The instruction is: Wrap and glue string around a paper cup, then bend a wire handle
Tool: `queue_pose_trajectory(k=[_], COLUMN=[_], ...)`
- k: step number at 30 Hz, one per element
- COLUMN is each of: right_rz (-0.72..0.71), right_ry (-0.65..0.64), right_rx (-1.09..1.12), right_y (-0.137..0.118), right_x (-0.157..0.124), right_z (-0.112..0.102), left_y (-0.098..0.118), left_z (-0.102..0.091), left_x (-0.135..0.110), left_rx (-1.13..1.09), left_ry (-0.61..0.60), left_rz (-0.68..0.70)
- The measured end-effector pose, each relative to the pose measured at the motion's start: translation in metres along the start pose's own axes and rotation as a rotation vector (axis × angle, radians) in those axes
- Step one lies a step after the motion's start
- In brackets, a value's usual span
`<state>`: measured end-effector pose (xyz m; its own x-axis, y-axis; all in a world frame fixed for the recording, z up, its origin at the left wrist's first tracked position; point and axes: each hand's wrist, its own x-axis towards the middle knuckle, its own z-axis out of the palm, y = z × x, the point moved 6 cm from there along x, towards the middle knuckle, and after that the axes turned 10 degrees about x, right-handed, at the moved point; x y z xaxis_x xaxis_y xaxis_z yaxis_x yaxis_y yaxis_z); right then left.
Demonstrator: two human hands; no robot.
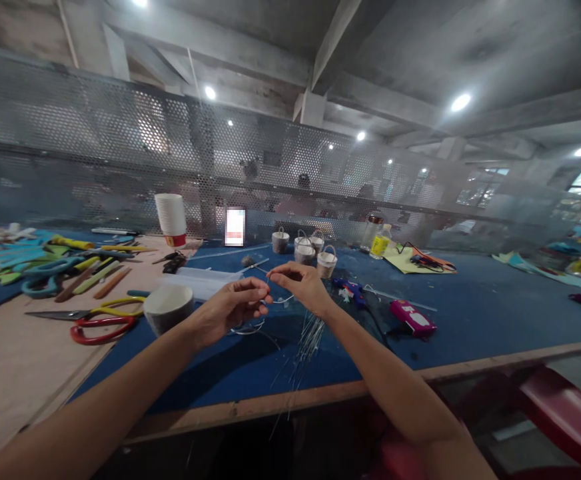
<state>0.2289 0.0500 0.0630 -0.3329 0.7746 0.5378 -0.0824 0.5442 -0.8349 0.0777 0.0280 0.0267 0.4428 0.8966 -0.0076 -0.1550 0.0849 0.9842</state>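
Note:
Over the blue work surface, my left hand and my right hand are close together, thumb and finger pinched on each. Between their fingertips runs a thin wire, with part of it curving below the right hand. Exactly where each end lies is too fine to make out. Under the left hand rests a loose coil of pale wire. A bundle of cut thin wires lies below my right wrist. Beside my left forearm stands a grey-white cup.
Red-and-yellow-handled scissors and several tools lie left. Small buckets with wire handles stand behind my hands, with stacked paper cups further left. A blue glue gun and a magenta box lie right, before a perforated metal screen.

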Motion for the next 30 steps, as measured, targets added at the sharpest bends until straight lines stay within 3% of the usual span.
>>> queue_pose_trajectory(k=[8, 13, 22, 30], right_rz=[-0.142, -0.207, -0.249, -0.266], right_ry=[0.034, 0.043, -0.044, -0.061], right_rx=[-0.207, -0.401, -0.671, -0.694], right_y=[-0.008, -0.012, -0.015, -0.016], right_x=[-0.005, -0.007, -0.014, -0.014], right_z=[0.002, 0.006, 0.014, 0.013], left_y=[-0.001, 0.001, 0.007, 0.015], left_z=[-0.005, -0.011, -0.02, -0.018], left_x=[0.002, 0.003, 0.0, -0.003], left_rx=[0.014, 0.104, 0.268, 0.549], left_ry=[0.077, 0.184, 0.343, 0.395], left_rz=[0.046, 0.114, 0.191, 0.29])
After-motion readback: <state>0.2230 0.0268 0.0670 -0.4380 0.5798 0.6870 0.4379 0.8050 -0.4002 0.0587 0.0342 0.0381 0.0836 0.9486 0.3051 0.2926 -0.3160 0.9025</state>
